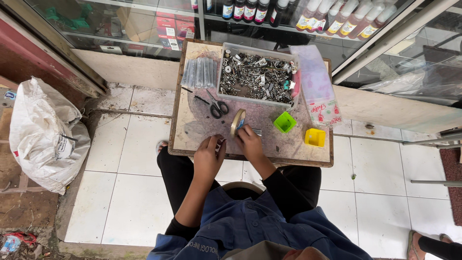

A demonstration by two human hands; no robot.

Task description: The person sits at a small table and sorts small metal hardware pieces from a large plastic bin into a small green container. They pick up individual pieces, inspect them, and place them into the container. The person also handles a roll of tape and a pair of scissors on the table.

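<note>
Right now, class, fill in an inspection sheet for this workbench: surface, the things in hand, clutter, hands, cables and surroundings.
Surface: small worn wooden table, stained, standing on white floor tiles.
Things in hand: roll of tape, upright on its edge, touched by the right hand.
Clutter: clear tray of metal parts, black scissors, bundle of clear tubes, green cup, yellow cup, plastic bags.
Hands: right hand at the tape; left hand on the table's near edge, what it holds is hidden.
Cables: nothing seen.
Surroundings: glass cabinet of bottles, white sack to the left.
</note>
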